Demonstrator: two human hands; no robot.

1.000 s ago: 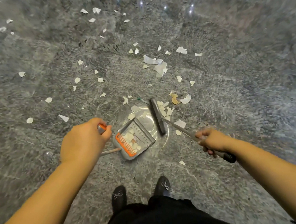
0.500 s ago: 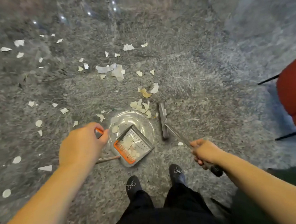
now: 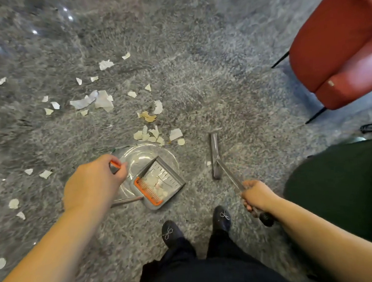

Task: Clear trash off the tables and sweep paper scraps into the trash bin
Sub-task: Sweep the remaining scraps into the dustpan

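Head view
Floor (image 3: 209,77): grey, marbled, glossy, with lamp glints at upper left.
Scraps (image 3: 151,135): torn white paper, a loose cluster just beyond the dustpan mouth; larger pieces further out, strays well apart to the left; one brownish bit among them.
Dustpan (image 3: 159,182): grey, orange comb at the rear edge, standing on the floor in front of the shoes; several scraps already lay inside.
Left hand (image 3: 93,182): curled round the orange-tipped dustpan handle.
Broom (image 3: 215,155): narrow grey head on the floor, right of the dustpan, apart from the cluster; one small scrap just beside it.
Right hand (image 3: 258,195): wrapped round the broom shaft near its black end.
Chair (image 3: 339,48): red, upper right, on thin black legs.
Shoes (image 3: 171,232): dark, with small bows.
Handling, judged: scraps featherlight and limp, likely to skid or flutter on the slick floor; short, low strokes towards the pan should serve. Broom and dustpan stiff and light, best held by their handles.
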